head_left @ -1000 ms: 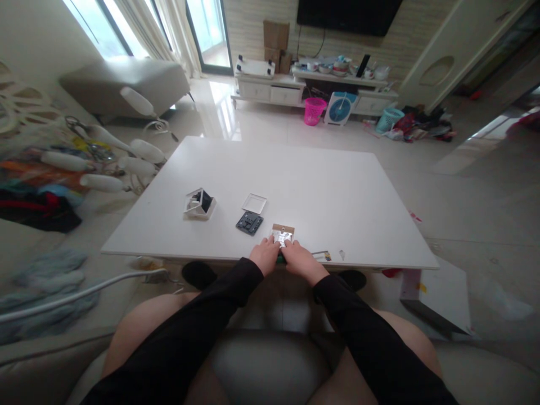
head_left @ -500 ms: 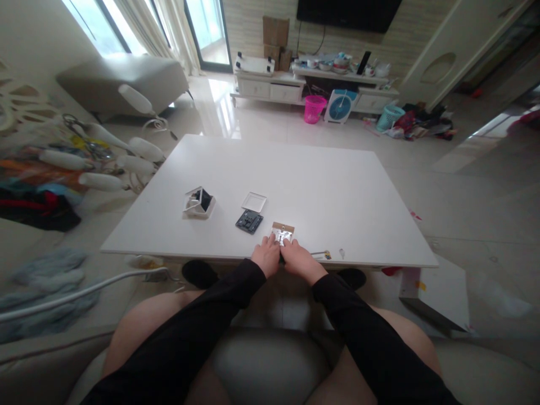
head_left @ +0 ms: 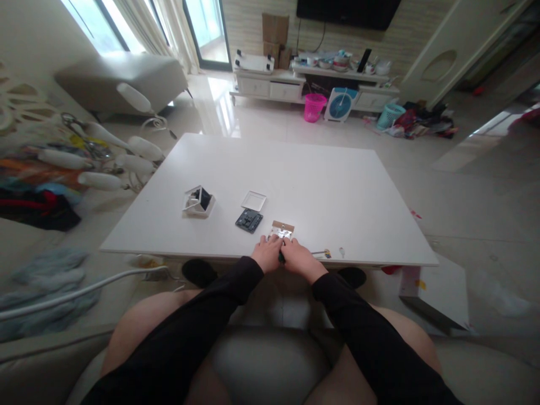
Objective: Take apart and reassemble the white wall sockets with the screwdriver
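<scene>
My left hand [head_left: 266,253] and my right hand [head_left: 298,259] meet at the near edge of the white table [head_left: 304,180], fingers curled. Both press on a small square plate with a metal frame [head_left: 282,231]; a dark green thing shows between the hands, too small to name. A dark square module [head_left: 249,220] lies just left of the plate, a white square cover [head_left: 253,200] behind it. Further left sits a white open housing with a black insert [head_left: 199,200].
A small screw and a tiny part [head_left: 324,253] lie right of my right hand near the table edge. On the floor behind are a pink basket [head_left: 314,108], a blue fan [head_left: 340,107] and a TV bench [head_left: 291,84]. White lamp pieces [head_left: 126,157] clutter the left.
Both hands have stayed on the plate at the table edge, drawing slightly closer together. The view has shifted a little.
</scene>
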Demonstrator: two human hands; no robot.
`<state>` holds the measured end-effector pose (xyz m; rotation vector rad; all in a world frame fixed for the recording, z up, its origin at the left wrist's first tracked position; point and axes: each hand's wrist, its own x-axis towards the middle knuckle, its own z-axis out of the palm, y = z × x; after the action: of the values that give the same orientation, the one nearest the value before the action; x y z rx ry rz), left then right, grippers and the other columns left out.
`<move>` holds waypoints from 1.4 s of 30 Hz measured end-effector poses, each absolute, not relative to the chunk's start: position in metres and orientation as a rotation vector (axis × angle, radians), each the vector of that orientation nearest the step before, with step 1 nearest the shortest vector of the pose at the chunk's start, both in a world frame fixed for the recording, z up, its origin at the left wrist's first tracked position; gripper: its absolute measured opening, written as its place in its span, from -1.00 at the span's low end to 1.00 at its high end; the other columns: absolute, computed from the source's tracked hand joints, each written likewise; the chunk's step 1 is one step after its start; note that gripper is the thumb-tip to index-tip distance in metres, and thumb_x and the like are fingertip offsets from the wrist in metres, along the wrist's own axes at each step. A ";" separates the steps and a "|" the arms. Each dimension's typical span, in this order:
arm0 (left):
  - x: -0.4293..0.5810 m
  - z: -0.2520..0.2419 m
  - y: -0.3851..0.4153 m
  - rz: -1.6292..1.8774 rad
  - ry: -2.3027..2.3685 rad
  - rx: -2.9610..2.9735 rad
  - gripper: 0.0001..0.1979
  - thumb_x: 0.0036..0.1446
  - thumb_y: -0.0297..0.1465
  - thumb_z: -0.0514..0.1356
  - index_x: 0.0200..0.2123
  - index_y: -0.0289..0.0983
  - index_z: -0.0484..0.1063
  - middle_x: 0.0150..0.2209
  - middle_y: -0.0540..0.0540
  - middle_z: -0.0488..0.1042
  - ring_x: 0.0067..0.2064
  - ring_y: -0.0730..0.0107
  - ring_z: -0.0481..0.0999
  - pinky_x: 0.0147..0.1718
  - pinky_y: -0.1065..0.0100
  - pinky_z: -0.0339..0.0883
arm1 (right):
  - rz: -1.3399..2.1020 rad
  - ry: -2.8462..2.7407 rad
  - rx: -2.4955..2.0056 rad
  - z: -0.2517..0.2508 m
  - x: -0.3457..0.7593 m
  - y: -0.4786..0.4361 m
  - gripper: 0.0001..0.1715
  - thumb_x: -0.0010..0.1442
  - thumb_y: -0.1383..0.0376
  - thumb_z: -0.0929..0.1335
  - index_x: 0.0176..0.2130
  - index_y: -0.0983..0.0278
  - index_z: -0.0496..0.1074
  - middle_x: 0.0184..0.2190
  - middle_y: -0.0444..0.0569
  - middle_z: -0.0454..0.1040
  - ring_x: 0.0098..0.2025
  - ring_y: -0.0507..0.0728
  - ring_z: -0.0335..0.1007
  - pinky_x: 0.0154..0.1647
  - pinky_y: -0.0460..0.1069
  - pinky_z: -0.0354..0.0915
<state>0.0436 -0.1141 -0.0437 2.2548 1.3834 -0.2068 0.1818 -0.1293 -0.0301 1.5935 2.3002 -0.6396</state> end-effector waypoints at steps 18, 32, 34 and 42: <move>0.049 -0.043 -0.108 -0.170 1.402 2.033 -0.46 0.06 -0.36 0.26 0.16 -0.06 0.41 0.39 -0.14 0.23 0.32 -0.26 0.21 0.21 -0.51 0.14 | -0.680 2.307 1.632 -0.035 0.181 -0.130 -0.40 0.28 0.46 0.30 0.29 0.43 0.33 0.23 0.30 0.35 0.17 0.35 0.32 0.09 0.12 0.41; 0.057 -0.039 -0.102 -0.268 1.472 1.982 -0.45 0.00 -0.36 0.30 0.12 -0.10 0.43 0.39 -0.17 0.18 0.31 -0.21 0.23 0.25 -0.34 0.21 | -0.668 2.267 1.613 -0.025 0.179 -0.130 -0.43 0.33 0.45 0.27 0.30 0.41 0.31 0.27 0.29 0.32 0.18 0.35 0.32 0.03 0.08 0.42; 0.057 -0.040 -0.102 -0.250 1.477 1.978 -0.46 0.00 -0.36 0.29 0.12 -0.09 0.43 0.40 -0.17 0.17 0.31 -0.21 0.23 0.24 -0.33 0.22 | -0.668 2.269 1.612 -0.026 0.179 -0.130 -0.44 0.34 0.43 0.27 0.30 0.39 0.31 0.27 0.30 0.32 0.19 0.35 0.32 0.03 0.08 0.42; 0.057 -0.033 -0.101 -0.252 1.460 1.978 -0.44 -0.01 -0.34 0.30 0.12 -0.07 0.45 0.40 -0.15 0.18 0.30 -0.23 0.24 0.21 -0.30 0.25 | -0.692 2.267 1.624 -0.027 0.179 -0.130 -0.48 0.35 0.41 0.27 0.27 0.36 0.35 0.27 0.30 0.31 0.19 0.36 0.31 0.02 0.09 0.43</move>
<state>0.0566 -0.1009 -0.0330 1.9781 1.4599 -0.2518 0.1792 -0.1301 -0.0275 1.6244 2.2674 -0.6917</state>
